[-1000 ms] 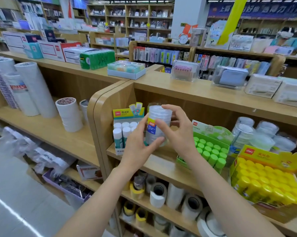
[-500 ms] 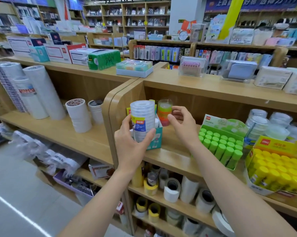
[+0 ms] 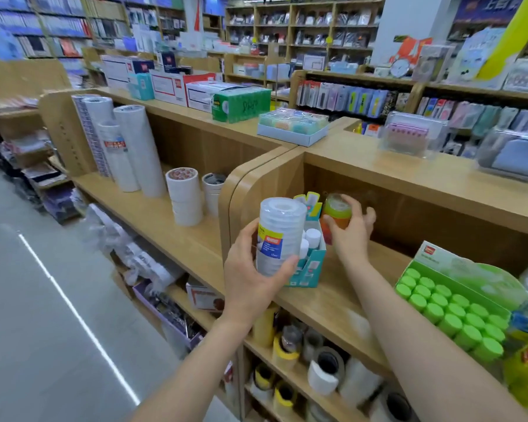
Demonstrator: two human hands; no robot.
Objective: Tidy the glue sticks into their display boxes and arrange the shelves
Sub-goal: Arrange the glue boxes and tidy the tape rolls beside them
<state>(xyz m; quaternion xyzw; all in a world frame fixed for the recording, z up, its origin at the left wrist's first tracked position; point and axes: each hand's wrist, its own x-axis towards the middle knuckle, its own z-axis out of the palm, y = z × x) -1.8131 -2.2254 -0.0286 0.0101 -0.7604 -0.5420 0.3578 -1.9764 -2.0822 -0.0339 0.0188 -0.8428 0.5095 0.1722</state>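
Note:
My left hand [image 3: 250,278] grips a clear wrapped stack of tape rolls [image 3: 279,236] with a yellow and blue label, held upright in front of the teal display box [image 3: 309,266] of white-capped glue sticks [image 3: 312,237]. My right hand [image 3: 352,233] holds a green and orange wrapped stack of tape [image 3: 335,211] standing at the back of the wooden shelf [image 3: 332,303], behind the teal box. A green display box [image 3: 457,275] full of green-capped glue sticks [image 3: 448,312] sits on the same shelf to the right.
Yellow glue sticks [image 3: 527,376] show at the right edge. Tape rolls [image 3: 323,373] fill the shelf below. White tape stacks [image 3: 185,199] and tall rolls [image 3: 138,147] stand on the left shelf. Boxes [image 3: 293,126] sit on the shelf top; the aisle floor [image 3: 43,330] lies left.
My left hand has carried the clear tape stack left, away from the middle of the shelf, uncovering the coloured stack. My right hand has let go of it and closed on the coloured stack.

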